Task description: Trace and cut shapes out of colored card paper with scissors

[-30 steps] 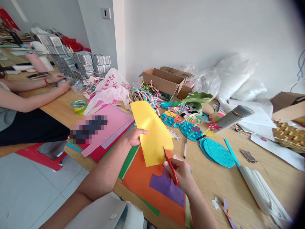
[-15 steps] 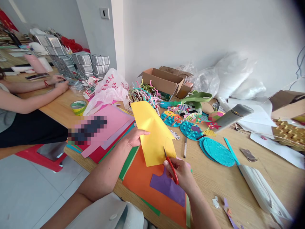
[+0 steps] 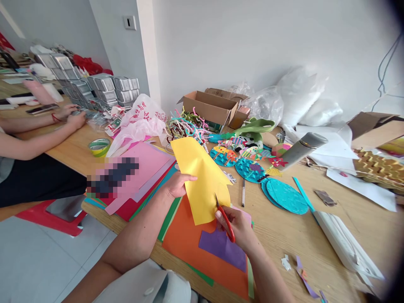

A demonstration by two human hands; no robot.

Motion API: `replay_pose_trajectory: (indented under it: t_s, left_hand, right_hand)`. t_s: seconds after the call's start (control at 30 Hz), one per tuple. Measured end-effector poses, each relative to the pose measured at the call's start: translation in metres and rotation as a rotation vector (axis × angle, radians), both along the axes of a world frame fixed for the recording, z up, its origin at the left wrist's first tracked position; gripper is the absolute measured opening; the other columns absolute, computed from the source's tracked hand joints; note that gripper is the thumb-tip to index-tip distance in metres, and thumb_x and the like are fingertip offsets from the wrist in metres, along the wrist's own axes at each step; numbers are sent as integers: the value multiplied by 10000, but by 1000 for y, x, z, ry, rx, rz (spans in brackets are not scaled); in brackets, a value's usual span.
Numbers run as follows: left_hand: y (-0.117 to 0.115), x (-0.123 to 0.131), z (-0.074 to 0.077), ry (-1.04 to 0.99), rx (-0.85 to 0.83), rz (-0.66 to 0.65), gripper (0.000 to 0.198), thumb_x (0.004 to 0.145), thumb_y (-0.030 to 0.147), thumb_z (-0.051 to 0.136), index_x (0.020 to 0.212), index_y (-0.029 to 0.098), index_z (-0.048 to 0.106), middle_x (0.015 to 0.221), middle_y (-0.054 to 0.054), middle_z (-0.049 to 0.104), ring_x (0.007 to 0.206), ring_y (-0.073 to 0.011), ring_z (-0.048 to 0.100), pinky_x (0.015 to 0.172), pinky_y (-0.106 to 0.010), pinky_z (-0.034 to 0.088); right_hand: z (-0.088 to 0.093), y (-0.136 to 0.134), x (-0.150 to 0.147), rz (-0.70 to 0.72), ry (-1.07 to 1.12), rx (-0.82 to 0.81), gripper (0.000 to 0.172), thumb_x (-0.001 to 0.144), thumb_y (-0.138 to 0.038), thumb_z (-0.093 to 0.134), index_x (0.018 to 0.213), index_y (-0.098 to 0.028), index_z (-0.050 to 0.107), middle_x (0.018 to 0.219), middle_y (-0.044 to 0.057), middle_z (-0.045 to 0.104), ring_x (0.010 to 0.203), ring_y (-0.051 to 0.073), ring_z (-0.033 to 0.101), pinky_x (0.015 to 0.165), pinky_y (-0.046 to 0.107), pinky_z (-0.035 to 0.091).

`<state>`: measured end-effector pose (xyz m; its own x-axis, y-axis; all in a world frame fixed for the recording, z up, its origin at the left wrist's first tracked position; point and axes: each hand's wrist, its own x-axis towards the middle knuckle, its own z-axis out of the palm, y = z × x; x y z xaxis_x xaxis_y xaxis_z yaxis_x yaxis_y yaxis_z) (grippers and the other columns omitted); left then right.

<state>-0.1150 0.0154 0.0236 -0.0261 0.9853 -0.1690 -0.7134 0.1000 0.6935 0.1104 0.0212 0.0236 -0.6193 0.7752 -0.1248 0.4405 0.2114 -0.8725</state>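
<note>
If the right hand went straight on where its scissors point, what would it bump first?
Probably the yellow paper: the red-handled scissors in the right hand point forward and slightly left, overlapping it in view, though depth is unclear.

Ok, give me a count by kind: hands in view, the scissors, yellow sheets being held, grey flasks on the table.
Your left hand and right hand: 2
Co-worker's hands: 2
Scissors: 1
Yellow sheet: 1
Grey flask: 1
Total: 7

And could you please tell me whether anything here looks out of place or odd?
Yes: small loose scraps lie strewn on the table, right of the scissors, like offcuts. The dark patch over the pink paper is odd too, being pixelated; what it covers cannot be told.
</note>
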Motion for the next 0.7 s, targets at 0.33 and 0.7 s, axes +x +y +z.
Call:
replay_pose_trajectory:
  t_s: [0.33,0.7]
  left_hand:
    - [-1,1,1,-16,-11,-14,465,603,68,677,1065,121,659,1085,-129,685,1049,-322,615,942,-467,455]
    - [1,0,-1,-13,19,-12,517,624,64,666,1135,138,633,1109,-119,681,1105,-324,591,982,-465,431]
  right_hand:
    - [1,-3,-1,-57,32,-36,488,776,-616,528,531,-205,430,440,-12,511,407,96,401,415,223,274]
    - [-7,-2,-1,-111,41,-29,471,742,-575,595,519,-213,392,415,-34,468,389,87,371,397,226,230]
